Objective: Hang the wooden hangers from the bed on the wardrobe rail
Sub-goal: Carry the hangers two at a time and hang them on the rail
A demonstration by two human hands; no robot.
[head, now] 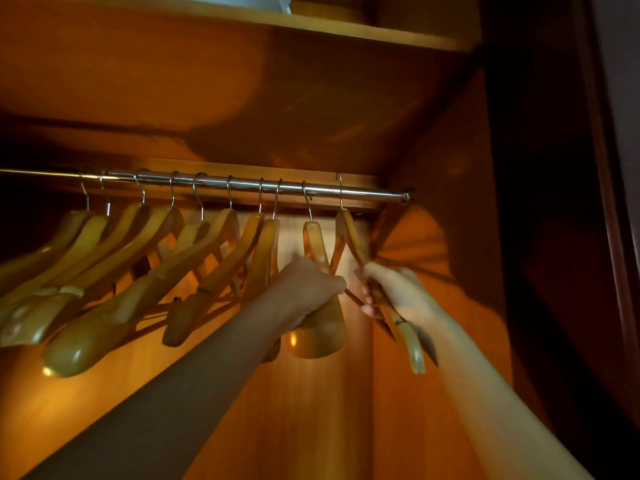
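Hands up at the rail (242, 183): left hand (308, 285), fingers curled round the second-last hanger (320, 329); right hand (398, 292), fingers clamped on the end hanger (349, 233).

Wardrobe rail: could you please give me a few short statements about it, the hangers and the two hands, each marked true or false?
1. The left hand grips the second hanger from the right end of the rail. True.
2. The right hand holds nothing. False: it grips the rightmost hanger.
3. The rail is shiny metal. True.
4. Clothes hang on the other hangers. False: they are bare wood.
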